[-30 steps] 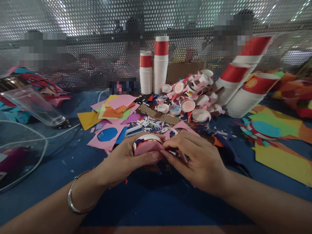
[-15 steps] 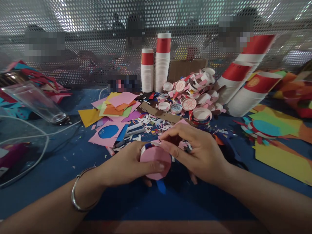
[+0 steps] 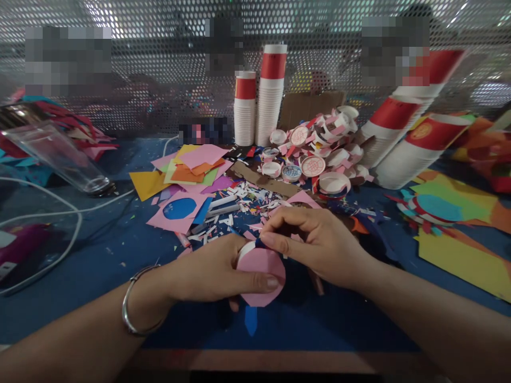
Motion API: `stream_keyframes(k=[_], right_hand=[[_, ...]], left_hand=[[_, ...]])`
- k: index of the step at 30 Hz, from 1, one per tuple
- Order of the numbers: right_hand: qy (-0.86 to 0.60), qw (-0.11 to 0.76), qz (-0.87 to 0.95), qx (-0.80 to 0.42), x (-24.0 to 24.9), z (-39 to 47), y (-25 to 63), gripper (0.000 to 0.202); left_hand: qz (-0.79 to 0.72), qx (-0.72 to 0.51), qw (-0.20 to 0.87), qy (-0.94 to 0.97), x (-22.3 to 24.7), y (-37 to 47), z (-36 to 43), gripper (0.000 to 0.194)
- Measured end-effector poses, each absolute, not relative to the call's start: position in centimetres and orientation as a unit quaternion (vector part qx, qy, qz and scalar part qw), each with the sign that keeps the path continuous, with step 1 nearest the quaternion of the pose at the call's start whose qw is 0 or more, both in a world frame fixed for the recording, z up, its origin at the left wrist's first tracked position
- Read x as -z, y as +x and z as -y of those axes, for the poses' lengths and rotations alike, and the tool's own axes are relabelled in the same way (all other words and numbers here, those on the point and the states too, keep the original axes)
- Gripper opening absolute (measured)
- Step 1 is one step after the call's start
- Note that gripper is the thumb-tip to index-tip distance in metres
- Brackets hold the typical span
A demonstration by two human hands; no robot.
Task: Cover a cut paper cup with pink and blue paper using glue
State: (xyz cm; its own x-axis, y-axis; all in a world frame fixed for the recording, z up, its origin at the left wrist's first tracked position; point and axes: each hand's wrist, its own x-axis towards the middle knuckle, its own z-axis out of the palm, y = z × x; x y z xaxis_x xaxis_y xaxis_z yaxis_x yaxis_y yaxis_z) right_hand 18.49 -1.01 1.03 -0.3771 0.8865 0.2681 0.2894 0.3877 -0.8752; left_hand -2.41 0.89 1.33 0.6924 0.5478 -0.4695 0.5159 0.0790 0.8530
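**Pink-faced disc (image 3: pixel 261 261) held by the left hand (image 3: pixel 211 274) and worked at its edge by the right hand (image 3: pixel 315 247)**

The left hand is closed around the disc at the lower centre of the frame, its thumb lying flat across the pink face and its other fingers behind. The right hand is bent into a pinch at the disc's upper edge, where thumb and fingertips appear to meet on a dark blue strip (image 3: pixel 260 243). The disc thus sits against the left palm side and just below the right fingertips, its pink face tilted toward the camera. A white rim (image 3: pixel 245 250) shows at its upper left; a blue tab (image 3: pixel 250 321) pokes out below it.

The piece looks like thin paper, so it should be very light, not slippery, and easily creased or dented. The rim is probably its stiffest part and the best place to hold; firm pressure mid-face could buckle it, and the strip would likely tear if pulled hard.

Beyond the hands, shredded scraps (image 3: pixel 243 199) litter the worktop (image 3: pixel 99 260) at the centre. A pink sheet with a round hole (image 3: pixel 158 222) lies left of centre. A heap of small round paper pieces (image 3: pixel 313 166) sits at the upper centre-right, between upright cup stacks (image 3: pixel 270 114) and leaning cup stacks (image 3: pixel 423 151). A clear bottle (image 3: pixel 64 154) lies at the upper left.
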Motion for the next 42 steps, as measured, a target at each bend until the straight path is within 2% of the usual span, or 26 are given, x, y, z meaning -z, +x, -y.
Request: stream_keyframes(k=[4,7,10,16,26,42], right_hand=[[-0.417,0.390,0.727,-0.382,-1.2,1.1,18.6,0.014],[-0.427,0.395,0.729,-0.360,-1.0,0.9,18.8,0.013],[-0.422,0.401,0.741,-0.335,-0.8,0.7,19.0,0.014],[-0.418,0.410,0.739,-0.334,-0.9,0.7,19.0,0.014],[-0.423,0.424,0.710,-0.370,-1.0,1.0,19.1,0.016],[-0.433,0.445,0.681,-0.388,-0.8,0.7,19.5,0.020]], left_hand=[[-0.373,-0.078,0.605,0.700,-1.1,-2.2,-1.0,0.030],[-0.352,-0.146,0.684,0.622,-1.1,-1.8,-0.8,0.023],[-0.340,-0.154,0.765,0.524,-1.1,-1.3,-0.4,0.022],[-0.334,-0.143,0.818,0.446,-0.9,-1.2,-0.2,0.025],[-0.361,-0.087,0.789,0.489,-1.3,-1.7,-0.3,0.033],[-0.361,-0.101,0.780,0.501,-1.3,-1.9,-0.5,0.030]])
